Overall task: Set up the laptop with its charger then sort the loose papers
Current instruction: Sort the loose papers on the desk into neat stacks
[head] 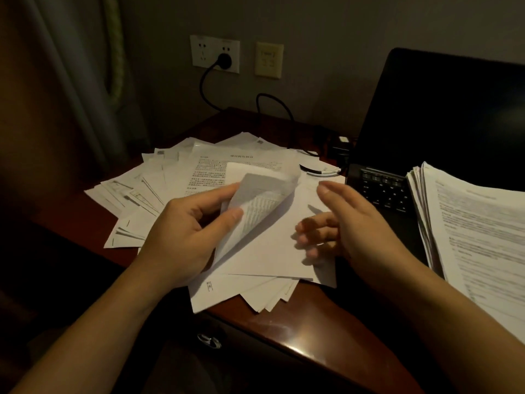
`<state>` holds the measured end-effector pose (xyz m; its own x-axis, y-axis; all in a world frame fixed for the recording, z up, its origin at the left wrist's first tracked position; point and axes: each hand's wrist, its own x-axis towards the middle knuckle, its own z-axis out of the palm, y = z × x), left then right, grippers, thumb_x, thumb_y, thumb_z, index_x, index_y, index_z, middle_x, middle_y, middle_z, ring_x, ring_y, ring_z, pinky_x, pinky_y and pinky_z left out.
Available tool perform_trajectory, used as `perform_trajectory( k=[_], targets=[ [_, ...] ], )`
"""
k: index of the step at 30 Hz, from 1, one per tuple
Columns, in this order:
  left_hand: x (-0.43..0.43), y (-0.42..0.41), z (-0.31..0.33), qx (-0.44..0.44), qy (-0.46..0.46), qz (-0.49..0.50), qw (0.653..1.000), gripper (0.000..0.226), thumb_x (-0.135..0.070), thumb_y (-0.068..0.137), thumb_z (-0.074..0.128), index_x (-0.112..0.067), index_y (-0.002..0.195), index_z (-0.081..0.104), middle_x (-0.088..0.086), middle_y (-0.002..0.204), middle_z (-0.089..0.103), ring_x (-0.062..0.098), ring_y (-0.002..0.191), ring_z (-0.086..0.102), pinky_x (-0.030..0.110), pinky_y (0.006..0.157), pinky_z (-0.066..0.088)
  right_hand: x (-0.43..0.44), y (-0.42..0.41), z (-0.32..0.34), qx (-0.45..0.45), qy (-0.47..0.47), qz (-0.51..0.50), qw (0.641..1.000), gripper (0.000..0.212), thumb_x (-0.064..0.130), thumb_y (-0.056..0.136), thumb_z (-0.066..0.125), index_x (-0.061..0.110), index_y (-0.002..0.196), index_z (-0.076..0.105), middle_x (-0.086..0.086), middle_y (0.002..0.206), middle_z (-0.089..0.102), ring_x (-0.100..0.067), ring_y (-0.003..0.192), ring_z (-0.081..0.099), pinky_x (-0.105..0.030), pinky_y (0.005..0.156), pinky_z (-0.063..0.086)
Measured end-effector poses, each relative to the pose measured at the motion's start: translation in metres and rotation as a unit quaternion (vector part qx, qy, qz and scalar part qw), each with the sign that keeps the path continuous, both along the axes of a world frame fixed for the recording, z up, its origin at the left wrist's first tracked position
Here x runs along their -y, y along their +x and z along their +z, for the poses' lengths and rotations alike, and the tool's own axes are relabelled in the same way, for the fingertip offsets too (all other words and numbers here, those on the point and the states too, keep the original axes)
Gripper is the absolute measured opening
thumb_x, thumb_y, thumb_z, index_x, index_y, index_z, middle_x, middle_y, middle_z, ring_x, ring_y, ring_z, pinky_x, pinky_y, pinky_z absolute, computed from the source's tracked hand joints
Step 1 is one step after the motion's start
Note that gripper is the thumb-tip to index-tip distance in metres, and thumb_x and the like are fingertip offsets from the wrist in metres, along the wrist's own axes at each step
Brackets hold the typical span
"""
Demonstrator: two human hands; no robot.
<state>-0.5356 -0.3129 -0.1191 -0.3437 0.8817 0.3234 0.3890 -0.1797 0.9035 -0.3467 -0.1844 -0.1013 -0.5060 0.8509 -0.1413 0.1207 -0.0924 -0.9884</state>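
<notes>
Being pinched by left hand (181, 231): one curled sheet (267, 191); right hand (355, 223) slack, empty. Overhanging papers (264, 297) could get dragged off desk's (312, 336) front edge.

One head-worn view looks down and forward, close over loose white papers (270, 251) on a reddish-brown wooden desk (284, 317), facing a grey wall (326, 29).

Illumination is dim and warm. The glossy reddish-brown wooden desk (292, 348) shows one glare spot. The right hand (355, 223) is motion-blurred.
</notes>
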Motion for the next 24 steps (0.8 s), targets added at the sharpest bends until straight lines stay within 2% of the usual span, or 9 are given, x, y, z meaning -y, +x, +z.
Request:
perform_trajectory(
  k=[2,4,6,9,13,16,19,22,24],
  targets=[
    [0.003,0.012,0.005,-0.03,0.015,-0.014,0.999,0.065,-0.025,0.092,0.061,-0.059,0.14,0.035,-0.028,0.086,0.07,-0.008,0.084,0.067,0.015,0.065,0.055,-0.001,-0.001,0.005,-0.06,-0.112,0.014,0.992,0.043,0.053,0.097,0.05,0.016,0.117,0.058,-0.021,0.093,0.076,-0.036,0.085,0.074,-0.045,0.07,0.06],
    [0.006,0.025,0.006,-0.06,0.009,-0.044,0.997,0.077,-0.02,0.094,0.059,-0.06,0.146,0.019,-0.025,0.066,0.065,-0.006,0.067,0.064,0.009,0.06,0.047,-0.005,0.002,0.009,-0.105,-0.173,0.04,0.978,0.044,0.054,0.095,0.05,0.018,0.118,0.06,-0.015,0.099,0.077,-0.029,0.087,0.075,-0.04,0.066,0.061],
    [0.006,0.033,0.004,-0.054,-0.008,-0.085,0.995,0.083,-0.028,0.094,0.065,-0.068,0.145,0.014,-0.02,0.081,0.072,-0.004,0.087,0.068,0.012,0.077,0.049,-0.009,0.006,0.009,-0.119,-0.168,0.062,0.977,0.036,0.038,0.098,0.056,0.015,0.125,0.062,-0.008,0.1,0.076,-0.021,0.085,0.074,-0.038,0.069,0.062],
    [0.0,0.035,0.002,-0.023,-0.063,-0.136,0.988,0.086,-0.044,0.086,0.072,-0.072,0.141,0.012,-0.016,0.108,0.074,-0.001,0.115,0.063,0.026,0.103,0.043,-0.016,0.014,0.007,-0.04,-0.066,0.035,0.996,0.025,0.004,0.095,0.06,0.012,0.118,0.066,-0.007,0.103,0.077,-0.025,0.09,0.076,-0.04,0.075,0.061],
    [-0.018,0.027,0.008,-0.022,-0.104,-0.092,0.99,0.076,-0.058,0.084,0.063,-0.062,0.145,0.017,-0.037,0.127,0.057,-0.024,0.111,0.051,0.002,0.083,0.045,-0.02,0.02,0.01,0.025,0.052,0.017,0.998,0.025,0.009,0.095,0.065,0.024,0.114,0.064,0.007,0.096,0.078,-0.014,0.084,0.076,-0.032,0.067,0.061],
    [-0.035,0.015,0.018,-0.046,-0.105,-0.003,0.993,0.061,-0.038,0.095,0.061,-0.062,0.137,0.025,-0.057,0.106,0.047,-0.036,0.092,0.043,-0.004,0.065,0.04,-0.022,0.024,0.013,0.018,0.112,0.013,0.993,0.025,0.016,0.096,0.064,0.034,0.114,0.061,0.01,0.1,0.076,-0.013,0.09,0.075,-0.044,0.082,0.061],
    [-0.049,-0.001,0.03,0.002,-0.101,0.063,0.993,0.041,-0.031,0.1,0.058,-0.055,0.129,0.042,-0.046,0.095,0.057,-0.025,0.083,0.056,0.006,0.055,0.044,-0.02,0.028,0.019,-0.024,0.143,0.032,0.989,0.025,0.017,0.098,0.061,0.035,0.114,0.06,0.013,0.103,0.075,-0.012,0.094,0.074,-0.043,0.083,0.061],
    [-0.058,-0.015,0.045,0.089,-0.089,0.1,0.987,0.022,-0.034,0.101,0.056,-0.032,0.123,0.058,-0.016,0.098,0.073,0.004,0.085,0.071,0.023,0.066,0.053,-0.02,0.032,0.024,-0.056,0.172,0.048,0.982,0.025,0.016,0.098,0.06,0.029,0.119,0.06,0.012,0.106,0.075,-0.011,0.096,0.073,-0.032,0.075,0.062],
    [-0.06,-0.016,0.057,0.187,-0.067,0.083,0.977,0.026,-0.031,0.101,0.055,-0.015,0.118,0.067,0.002,0.1,0.077,0.021,0.089,0.075,0.037,0.074,0.058,-0.021,0.034,0.027,-0.069,0.205,0.037,0.976,0.024,0.015,0.096,0.061,0.026,0.117,0.061,0.013,0.106,0.074,-0.009,0.097,0.073,-0.026,0.073,0.061]
  ],
)
